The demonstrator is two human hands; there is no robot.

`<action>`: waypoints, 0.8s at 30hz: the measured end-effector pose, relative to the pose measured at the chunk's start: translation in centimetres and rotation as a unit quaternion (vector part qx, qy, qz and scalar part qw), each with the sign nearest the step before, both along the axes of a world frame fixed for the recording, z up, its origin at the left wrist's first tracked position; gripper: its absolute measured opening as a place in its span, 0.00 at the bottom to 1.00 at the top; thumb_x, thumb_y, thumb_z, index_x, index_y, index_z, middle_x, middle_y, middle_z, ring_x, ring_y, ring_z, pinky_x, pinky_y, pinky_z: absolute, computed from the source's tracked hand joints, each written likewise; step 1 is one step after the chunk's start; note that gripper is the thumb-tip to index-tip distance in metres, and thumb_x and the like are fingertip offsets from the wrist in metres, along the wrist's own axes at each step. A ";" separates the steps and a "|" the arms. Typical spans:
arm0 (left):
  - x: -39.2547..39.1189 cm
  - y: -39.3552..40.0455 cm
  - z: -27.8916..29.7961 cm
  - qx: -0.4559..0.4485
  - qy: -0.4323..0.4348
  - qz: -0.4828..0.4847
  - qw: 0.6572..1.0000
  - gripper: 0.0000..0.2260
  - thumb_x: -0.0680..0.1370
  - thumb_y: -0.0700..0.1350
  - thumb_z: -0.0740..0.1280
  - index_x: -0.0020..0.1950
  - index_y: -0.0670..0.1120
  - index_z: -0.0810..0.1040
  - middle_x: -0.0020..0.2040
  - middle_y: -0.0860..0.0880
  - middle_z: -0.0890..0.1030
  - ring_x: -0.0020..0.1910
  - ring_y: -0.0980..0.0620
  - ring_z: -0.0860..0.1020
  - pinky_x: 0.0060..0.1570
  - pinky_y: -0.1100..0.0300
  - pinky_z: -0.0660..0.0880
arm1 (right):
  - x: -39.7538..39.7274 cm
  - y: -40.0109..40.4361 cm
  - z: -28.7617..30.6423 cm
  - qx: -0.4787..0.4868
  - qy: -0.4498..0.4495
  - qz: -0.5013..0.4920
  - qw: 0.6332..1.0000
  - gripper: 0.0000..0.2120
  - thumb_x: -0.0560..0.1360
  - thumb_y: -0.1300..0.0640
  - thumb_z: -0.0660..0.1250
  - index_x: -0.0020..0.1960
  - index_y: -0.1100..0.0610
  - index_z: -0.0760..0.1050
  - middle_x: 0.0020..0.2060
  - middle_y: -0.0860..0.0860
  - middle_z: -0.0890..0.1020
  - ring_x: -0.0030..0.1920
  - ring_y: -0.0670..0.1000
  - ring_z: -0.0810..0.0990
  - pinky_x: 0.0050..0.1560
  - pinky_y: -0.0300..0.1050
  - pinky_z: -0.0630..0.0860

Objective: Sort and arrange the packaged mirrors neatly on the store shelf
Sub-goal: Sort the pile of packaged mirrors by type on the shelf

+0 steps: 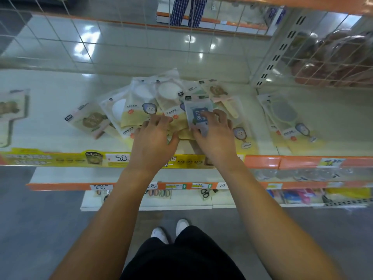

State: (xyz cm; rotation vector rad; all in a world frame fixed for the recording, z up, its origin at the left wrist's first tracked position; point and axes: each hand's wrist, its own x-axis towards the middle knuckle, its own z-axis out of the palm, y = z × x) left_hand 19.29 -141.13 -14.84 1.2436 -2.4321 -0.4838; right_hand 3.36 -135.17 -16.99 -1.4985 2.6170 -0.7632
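Two hands [153,136], roughly ten packaged mirrors [139,104], two shoes [161,235]

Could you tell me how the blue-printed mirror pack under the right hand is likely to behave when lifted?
The blue-printed pack looks flat and glossy, so probably stiff but slippery. It rests on overlapping packs, so lifting may drag neighbours. Right hand grips its lower end.

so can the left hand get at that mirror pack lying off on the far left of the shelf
Probably yes: the left hand rests on the middle pile, and only bare shelf lies between it and the far-left pack.
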 end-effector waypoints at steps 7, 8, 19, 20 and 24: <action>0.5 -0.1 0.8 -0.013 -0.003 0.034 0.999 0.18 0.75 0.50 0.62 0.62 0.44 0.75 0.57 0.43 0.78 0.53 0.39 0.78 0.48 0.44 0.75 | -0.4 -1.8 0.2 0.070 -0.055 0.034 0.995 0.26 0.73 0.49 0.68 0.70 0.49 0.67 0.70 0.55 0.63 0.68 0.63 0.63 0.65 0.58 0.68; 0.6 -0.2 0.9 -0.016 -0.007 0.040 0.999 0.18 0.75 0.50 0.63 0.63 0.45 0.75 0.57 0.43 0.78 0.54 0.39 0.77 0.49 0.44 0.75 | -0.5 -2.0 0.3 0.081 -0.060 0.034 0.994 0.27 0.73 0.49 0.68 0.70 0.48 0.66 0.71 0.54 0.61 0.68 0.62 0.62 0.65 0.60 0.67; 0.0 0.2 1.3 0.004 -0.028 0.066 0.997 0.18 0.78 0.49 0.64 0.66 0.45 0.73 0.62 0.44 0.75 0.59 0.40 0.75 0.54 0.43 0.74 | -1.4 -2.4 -0.4 0.084 -0.066 0.043 0.993 0.25 0.74 0.48 0.67 0.70 0.47 0.68 0.70 0.54 0.62 0.66 0.61 0.61 0.64 0.55 0.66; -0.2 0.2 1.3 0.004 -0.025 0.065 0.998 0.18 0.77 0.49 0.64 0.66 0.45 0.73 0.62 0.44 0.75 0.59 0.40 0.75 0.54 0.43 0.74 | -1.6 -2.3 -0.4 0.077 -0.066 0.047 0.994 0.25 0.73 0.47 0.67 0.69 0.47 0.69 0.69 0.54 0.63 0.64 0.61 0.62 0.63 0.53 0.66; -0.6 0.2 1.2 0.002 -0.009 0.069 0.998 0.17 0.77 0.49 0.65 0.65 0.46 0.74 0.61 0.44 0.76 0.58 0.40 0.75 0.53 0.42 0.74 | -2.4 -2.4 0.2 0.041 -0.058 0.048 0.996 0.23 0.70 0.45 0.68 0.65 0.46 0.72 0.66 0.52 0.67 0.62 0.60 0.65 0.60 0.50 0.65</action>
